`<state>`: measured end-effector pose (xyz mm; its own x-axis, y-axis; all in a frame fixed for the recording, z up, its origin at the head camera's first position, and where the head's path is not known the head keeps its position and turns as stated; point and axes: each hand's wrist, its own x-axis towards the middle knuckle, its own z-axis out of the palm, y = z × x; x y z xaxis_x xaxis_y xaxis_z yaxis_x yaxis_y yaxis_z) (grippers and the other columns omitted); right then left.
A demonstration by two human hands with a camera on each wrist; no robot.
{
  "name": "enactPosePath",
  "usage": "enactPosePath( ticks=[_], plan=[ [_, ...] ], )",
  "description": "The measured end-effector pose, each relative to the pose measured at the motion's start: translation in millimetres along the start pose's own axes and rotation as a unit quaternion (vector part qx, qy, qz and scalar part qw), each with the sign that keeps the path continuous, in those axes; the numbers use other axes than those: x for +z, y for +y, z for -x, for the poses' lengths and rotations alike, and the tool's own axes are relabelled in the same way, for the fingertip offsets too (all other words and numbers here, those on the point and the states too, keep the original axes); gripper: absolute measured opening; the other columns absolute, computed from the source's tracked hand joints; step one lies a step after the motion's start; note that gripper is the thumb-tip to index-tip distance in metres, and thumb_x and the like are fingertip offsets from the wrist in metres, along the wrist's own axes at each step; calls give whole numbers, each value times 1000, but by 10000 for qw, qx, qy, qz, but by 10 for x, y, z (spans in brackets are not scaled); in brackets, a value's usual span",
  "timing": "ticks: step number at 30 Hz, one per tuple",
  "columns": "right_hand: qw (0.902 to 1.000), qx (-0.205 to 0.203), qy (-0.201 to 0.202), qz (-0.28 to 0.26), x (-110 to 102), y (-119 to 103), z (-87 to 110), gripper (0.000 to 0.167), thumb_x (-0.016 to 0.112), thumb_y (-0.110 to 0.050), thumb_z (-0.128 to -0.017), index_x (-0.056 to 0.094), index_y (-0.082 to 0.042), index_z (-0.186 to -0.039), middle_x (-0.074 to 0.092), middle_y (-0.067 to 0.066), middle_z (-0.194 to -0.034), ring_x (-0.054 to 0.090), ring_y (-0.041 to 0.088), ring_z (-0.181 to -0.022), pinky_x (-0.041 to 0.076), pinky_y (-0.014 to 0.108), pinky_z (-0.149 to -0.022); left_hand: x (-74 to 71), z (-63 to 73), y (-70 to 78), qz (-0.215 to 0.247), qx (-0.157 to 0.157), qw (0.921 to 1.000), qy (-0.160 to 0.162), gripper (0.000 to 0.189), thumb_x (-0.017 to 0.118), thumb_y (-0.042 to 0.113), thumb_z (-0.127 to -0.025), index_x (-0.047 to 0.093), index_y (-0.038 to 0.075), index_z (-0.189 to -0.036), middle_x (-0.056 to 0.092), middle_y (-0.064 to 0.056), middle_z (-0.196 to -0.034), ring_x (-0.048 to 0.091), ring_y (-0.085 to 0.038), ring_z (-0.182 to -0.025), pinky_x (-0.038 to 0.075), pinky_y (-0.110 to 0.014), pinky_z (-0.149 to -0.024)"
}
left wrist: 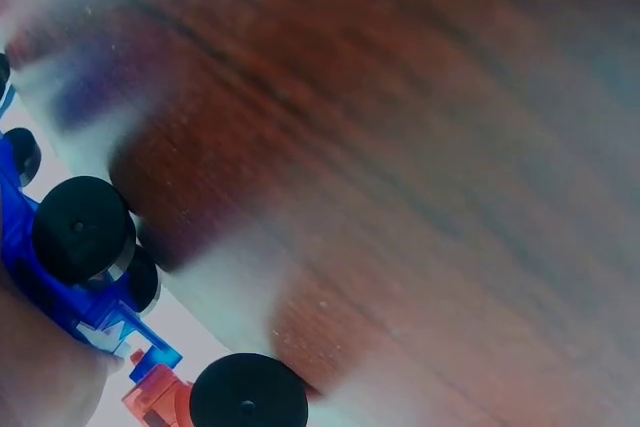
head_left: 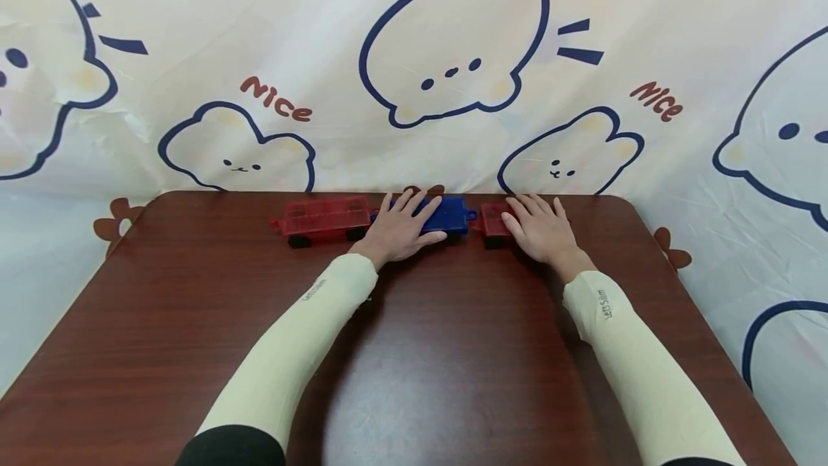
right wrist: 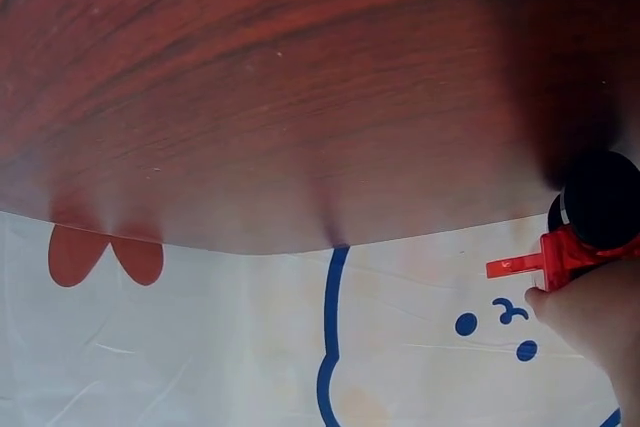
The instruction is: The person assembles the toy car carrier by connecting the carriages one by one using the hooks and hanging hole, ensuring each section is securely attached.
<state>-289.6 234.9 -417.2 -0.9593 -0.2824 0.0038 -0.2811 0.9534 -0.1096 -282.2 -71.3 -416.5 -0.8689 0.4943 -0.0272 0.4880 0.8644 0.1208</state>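
Left grip (head_left: 397, 227), straight-fingered, tops blue wagon (head_left: 453, 214); right grip (head_left: 540, 227) likewise, red wagon (head_left: 494, 220) (patterned cloth (head_left: 401, 157) behind)

this looks like a play corner indoors, though what kind of building it belongs to cannot be told. a dark wood-grain table (head_left: 168, 322) stands with pale sheeting (head_left: 349, 157) behind it and at both sides, printed with blue-outlined cartoon animals (head_left: 239, 153); toy wagons (head_left: 326, 216) line the table's far edge.

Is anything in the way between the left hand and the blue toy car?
Nothing visible: the left hand rests on the blue car, with red cars at both ends.
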Motion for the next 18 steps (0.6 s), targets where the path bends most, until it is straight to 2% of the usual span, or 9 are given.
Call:
enactPosePath(
  ticks=[6,13,18],
  plan=[
    [10000,37,22,20,-9,2,-21,68,23,-55,-107,31,-12,-160,29,16,-163,17,39,-151,2,65,-119,-15,5,13,-7,68,10000,28,79,29,71,-101,11,27,-165,13,-9,-169,8,-32,-155,1,-59,-121],
    [10000,14,-75,-34,-31,-14,-8,67,25,-52,-108,30,-11,-160,27,17,-164,15,40,-151,2,66,-118,-12,15,18,-56,11,10000,-4,79,29,71,-100,12,28,-165,14,-8,-169,8,-31,-155,0,-58,-121],
    [9999,14,-126,-64,-34,-17,-15,70,22,-55,-108,29,-10,-160,26,17,-164,14,40,-152,0,65,-118,-17,21,13,-102,8,9999,-18,80,28,72,-100,13,27,-165,14,-8,-169,8,-32,-155,1,-59,-121]
  ],
)
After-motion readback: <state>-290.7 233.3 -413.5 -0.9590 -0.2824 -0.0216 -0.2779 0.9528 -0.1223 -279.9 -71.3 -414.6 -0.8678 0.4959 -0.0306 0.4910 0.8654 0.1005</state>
